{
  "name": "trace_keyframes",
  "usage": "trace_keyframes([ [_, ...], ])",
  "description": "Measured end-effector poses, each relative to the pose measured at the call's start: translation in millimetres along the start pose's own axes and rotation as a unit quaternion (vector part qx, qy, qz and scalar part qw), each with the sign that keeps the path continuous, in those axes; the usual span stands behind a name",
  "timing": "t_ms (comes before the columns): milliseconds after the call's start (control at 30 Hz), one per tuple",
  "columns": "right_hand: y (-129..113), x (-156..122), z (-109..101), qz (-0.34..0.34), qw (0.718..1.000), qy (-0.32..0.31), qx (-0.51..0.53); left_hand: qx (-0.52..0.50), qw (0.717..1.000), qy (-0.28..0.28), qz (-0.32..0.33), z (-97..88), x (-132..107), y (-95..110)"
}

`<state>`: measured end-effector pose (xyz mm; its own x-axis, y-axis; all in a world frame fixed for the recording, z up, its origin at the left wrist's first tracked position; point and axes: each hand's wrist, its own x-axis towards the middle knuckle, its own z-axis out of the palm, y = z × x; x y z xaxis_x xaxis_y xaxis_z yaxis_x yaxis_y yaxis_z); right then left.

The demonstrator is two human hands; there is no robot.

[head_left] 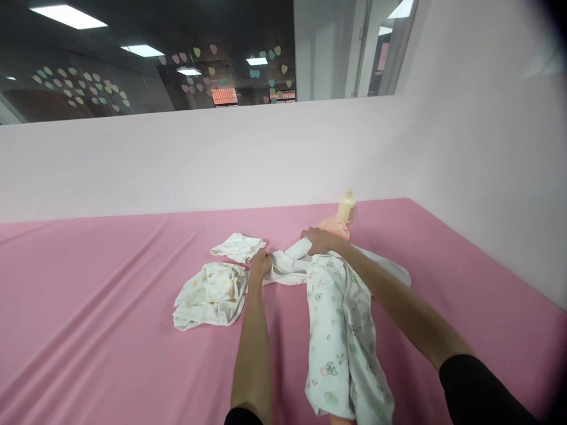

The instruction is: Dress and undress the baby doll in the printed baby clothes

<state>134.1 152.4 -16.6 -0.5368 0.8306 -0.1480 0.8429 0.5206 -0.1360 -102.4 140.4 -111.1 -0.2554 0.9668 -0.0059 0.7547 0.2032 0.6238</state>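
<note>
Apparently to keep the white garment point(290, 273) drawn out flat, the left hand point(262, 261) is closed on its end at centre frame. The right hand point(325, 241) bends over the upper body of the doll point(335, 223), right of centre; from my feed I cannot tell whether it grips. A small cloth point(238, 247) and a larger one point(210, 295) crowd the left hand; a bottle point(346, 208) stands behind the doll's head.
</note>
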Motion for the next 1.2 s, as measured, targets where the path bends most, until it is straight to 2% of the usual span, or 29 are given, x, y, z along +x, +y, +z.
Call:
trace_keyframes([
  [133,4.0,-2.9,5.3,0.013,1.000,0.028,-0.004,0.003,1.000,-0.025,-0.003,-3.4,1.9,-0.4],
  [233,-3.5,4.1,14.2,0.011,0.999,0.044,-0.029,-0.001,1.000,-0.022,-0.003,-4.2,0.0,2.2],
  [467,-44.3,29.2,36.1,-0.098,0.989,0.063,-0.091,-0.028,1.000,0.009,0.000,-10.4,-4.9,4.7],
  [600,-52.5,39.1,44.2,-0.127,0.984,0.071,-0.104,-0.050,0.999,0.002,0.009,-13.7,-3.9,1.4],
  [933,-53.8,29.6,39.1,-0.113,0.976,0.117,-0.146,-0.081,0.996,-0.014,-0.022,-5.7,0.3,-6.8],
  [1200,-43.0,14.1,17.4,-0.066,0.976,0.156,-0.137,-0.089,0.995,-0.029,-0.027,-0.6,4.0,-23.0],
])
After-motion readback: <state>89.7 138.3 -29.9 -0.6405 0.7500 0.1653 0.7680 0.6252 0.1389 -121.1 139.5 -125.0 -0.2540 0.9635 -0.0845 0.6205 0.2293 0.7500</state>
